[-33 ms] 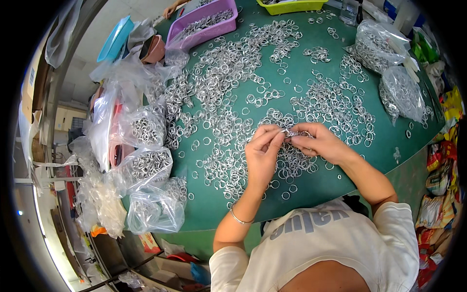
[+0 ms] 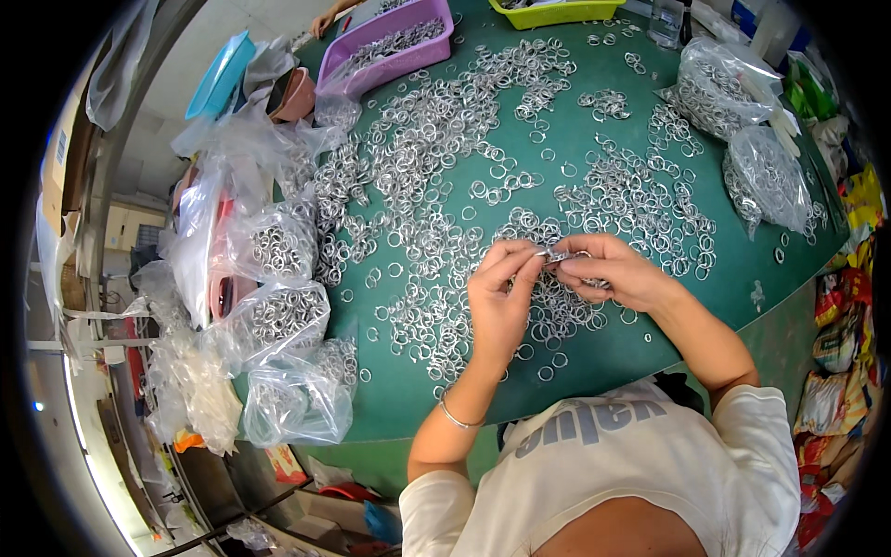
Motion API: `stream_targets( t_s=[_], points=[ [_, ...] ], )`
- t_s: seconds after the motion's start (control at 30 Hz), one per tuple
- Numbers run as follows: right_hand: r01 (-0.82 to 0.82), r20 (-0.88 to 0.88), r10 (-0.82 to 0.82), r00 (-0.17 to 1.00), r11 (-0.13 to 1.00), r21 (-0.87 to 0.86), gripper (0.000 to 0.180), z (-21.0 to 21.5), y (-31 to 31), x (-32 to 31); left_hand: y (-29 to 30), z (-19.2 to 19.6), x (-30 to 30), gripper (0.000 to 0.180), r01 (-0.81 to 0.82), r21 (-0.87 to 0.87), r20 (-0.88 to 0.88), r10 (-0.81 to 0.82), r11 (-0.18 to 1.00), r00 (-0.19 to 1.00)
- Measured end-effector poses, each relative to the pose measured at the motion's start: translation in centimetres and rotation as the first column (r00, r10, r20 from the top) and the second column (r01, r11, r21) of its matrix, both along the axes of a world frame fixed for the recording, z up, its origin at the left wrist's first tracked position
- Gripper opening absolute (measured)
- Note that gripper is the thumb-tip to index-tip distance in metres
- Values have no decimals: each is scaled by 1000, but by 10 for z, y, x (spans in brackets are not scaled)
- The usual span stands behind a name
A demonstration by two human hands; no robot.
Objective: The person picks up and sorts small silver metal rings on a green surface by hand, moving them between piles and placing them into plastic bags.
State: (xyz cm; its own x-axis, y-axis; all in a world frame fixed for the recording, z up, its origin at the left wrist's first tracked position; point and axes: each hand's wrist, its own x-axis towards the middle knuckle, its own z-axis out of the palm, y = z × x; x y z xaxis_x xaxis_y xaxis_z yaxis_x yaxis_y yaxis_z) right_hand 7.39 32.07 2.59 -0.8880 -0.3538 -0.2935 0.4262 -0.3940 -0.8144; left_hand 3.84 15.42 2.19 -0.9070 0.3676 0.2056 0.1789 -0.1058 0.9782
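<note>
Over a heap of small silver metal rings (image 2: 561,311), my two hands meet at their fingertips. Thumb and forefinger of my left hand (image 2: 499,295) are pinched on a small silver metal ring (image 2: 548,253). From the other side my right hand (image 2: 620,271) grips the same piece, its fingers curled; they partly cover it. Many of the rings look like open-ended hoops. More of them spread in a wide pile (image 2: 436,139) toward the far left of the green table (image 2: 418,404), and a looser patch (image 2: 631,200) lies beyond my right hand.
Clear plastic bags of rings (image 2: 288,311) line the table's left edge, and others (image 2: 766,176) sit at the far right. A purple basket (image 2: 380,51) with rings and a yellow-green tray (image 2: 557,13) stand at the back. Another person's hand (image 2: 325,20) shows at the far left.
The fingers of my right hand have shifted slightly around the ring. My left hand stays in place.
</note>
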Motion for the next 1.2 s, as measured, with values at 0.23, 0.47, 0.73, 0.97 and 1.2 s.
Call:
stream_targets(
  t_s=[0.23,0.47,0.73,0.97,1.2],
  points=[
    [-71,5,71,997,997,-14,21,-2,0,-1,-2,10,1,19,-87,-305,-269,2,948,963],
    [224,-383,-58,922,887,404,18,-3,-5,1,3,8,3,20,-76,-265,-194,24,961,981],
    [321,-506,16,862,756,571,22,-5,-11,7,7,-4,7,9,-193,-195,-285,132,962,949],
    [523,-688,109,717,568,635,15,-3,-19,12,9,-18,13,11,-53,168,326,-4,984,945],
    [526,-690,164,705,533,663,16,-5,-19,13,17,-17,16,16,-102,246,436,-16,964,900]
  ],
)
